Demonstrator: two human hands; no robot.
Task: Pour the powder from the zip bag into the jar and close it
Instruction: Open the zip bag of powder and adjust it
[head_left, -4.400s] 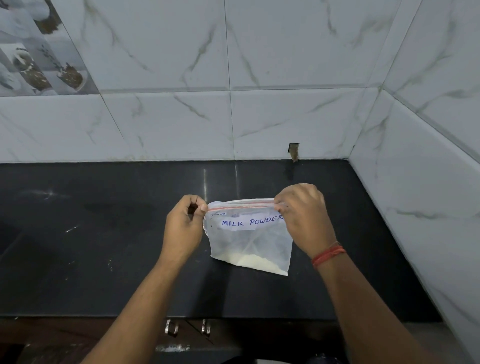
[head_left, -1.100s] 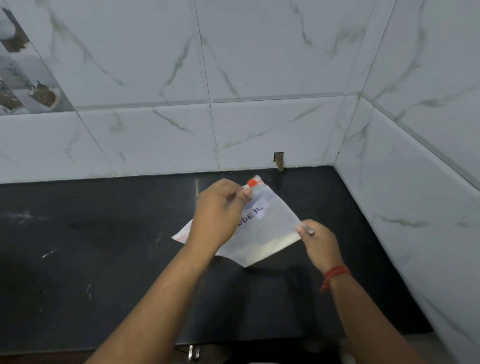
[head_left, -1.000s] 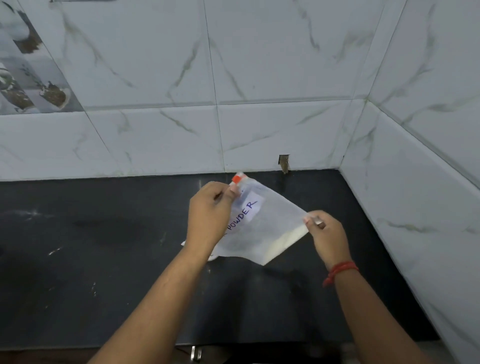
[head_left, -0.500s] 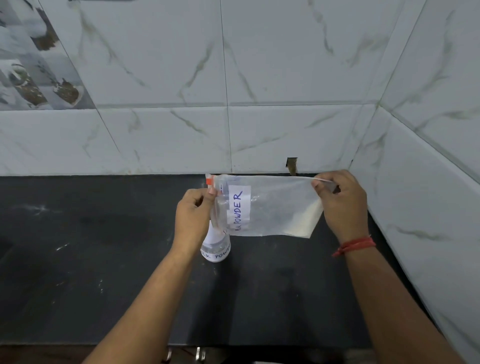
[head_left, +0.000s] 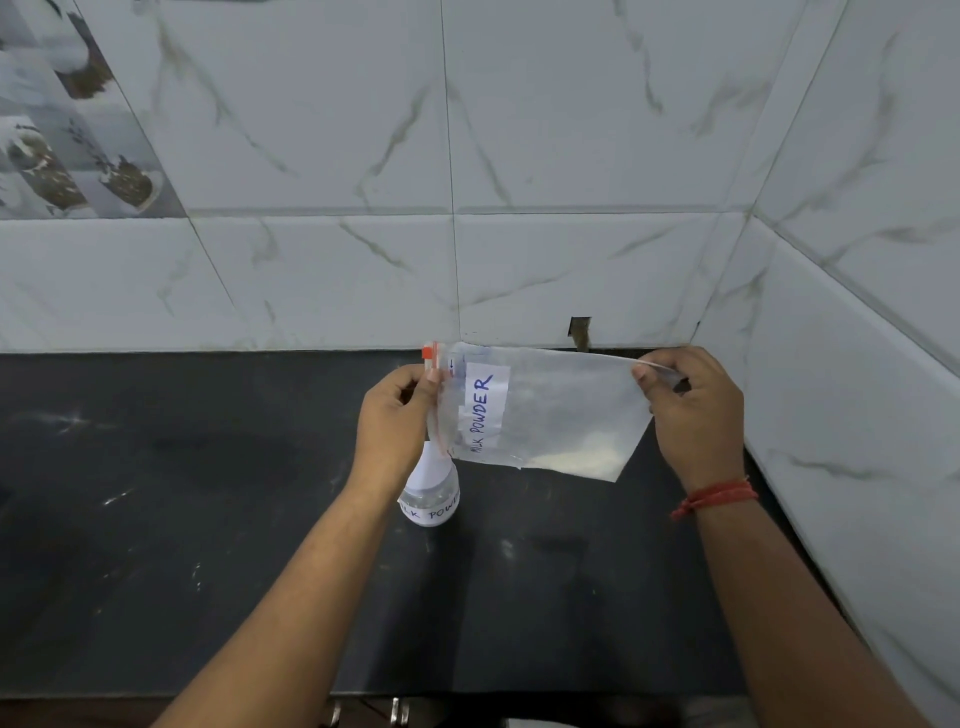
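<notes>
Holding zip bag (head_left: 545, 410) sideways over jar (head_left: 430, 499) on counter (head_left: 208, 519); left hand (head_left: 395, 426) pinching mouth end, right hand (head_left: 693, 410) pinching bottom corner. Risking spillage: powder (head_left: 576, 460) sitting right, mouth possibly missing jar.

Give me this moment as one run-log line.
left hand: pinching zip bag mouth end | right hand: holding bottom corner | bag: sideways over jar | powder: mostly in bag | jar lid: not visible

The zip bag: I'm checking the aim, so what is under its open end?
Under the zip bag, below the left hand, stands the jar on the counter. Its mouth is hidden by the hand and bag.
</notes>
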